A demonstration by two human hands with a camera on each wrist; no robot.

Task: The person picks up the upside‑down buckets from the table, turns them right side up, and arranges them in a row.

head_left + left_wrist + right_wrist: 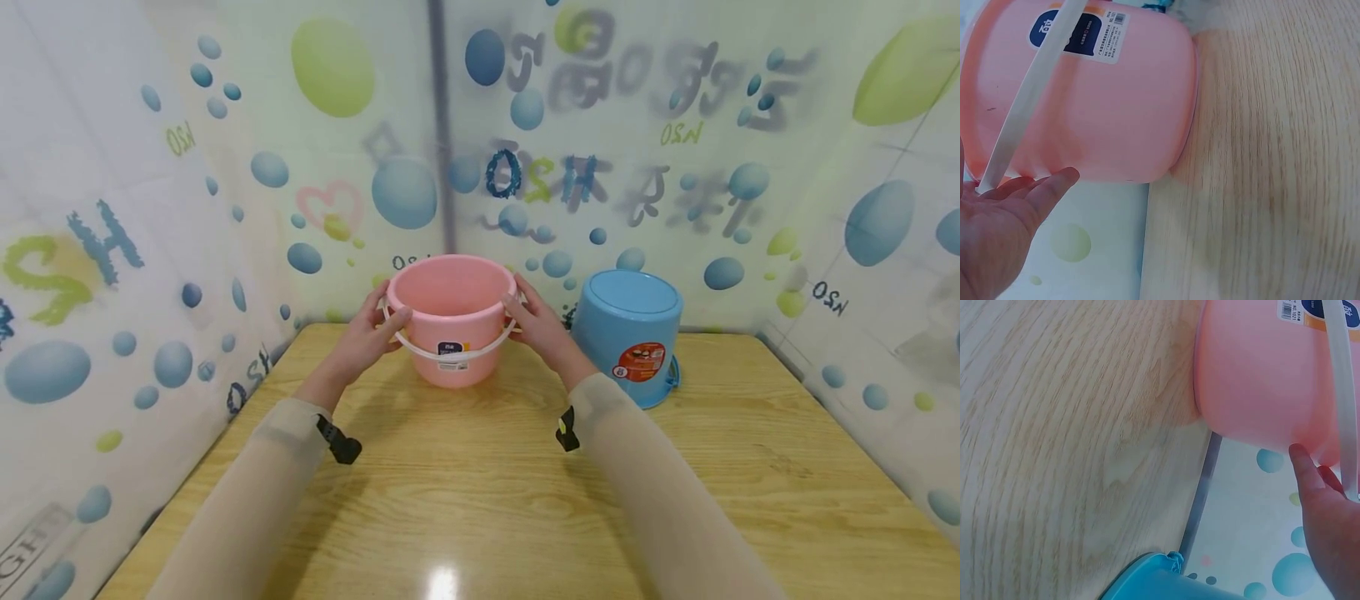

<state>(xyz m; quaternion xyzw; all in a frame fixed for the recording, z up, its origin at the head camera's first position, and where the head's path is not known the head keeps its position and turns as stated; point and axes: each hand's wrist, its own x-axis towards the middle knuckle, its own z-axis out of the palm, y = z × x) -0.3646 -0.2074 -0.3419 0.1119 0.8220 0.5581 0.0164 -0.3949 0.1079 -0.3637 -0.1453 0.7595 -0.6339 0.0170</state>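
Beige cloth sleeves (247, 500) extended; my left hand (369, 329) and right hand (542, 327), thumbs apart from fingers, gripped the round pink plastic bucket (452, 327); moving it probably needed balance.

We see a small booth-like place.
Bubble-printed sheets (637, 125) enclose the wood-grain table (465, 475) at its left, far and right sides, like thin walls.

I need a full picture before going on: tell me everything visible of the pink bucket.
The pink bucket is smooth, seemingly plastic, upright, mouth up, apparently resting on the table, left of the blue bucket. Its white handle hangs down in front, crossing a dark blue and white label. The left hand and right hand hold opposite sides near the rim.
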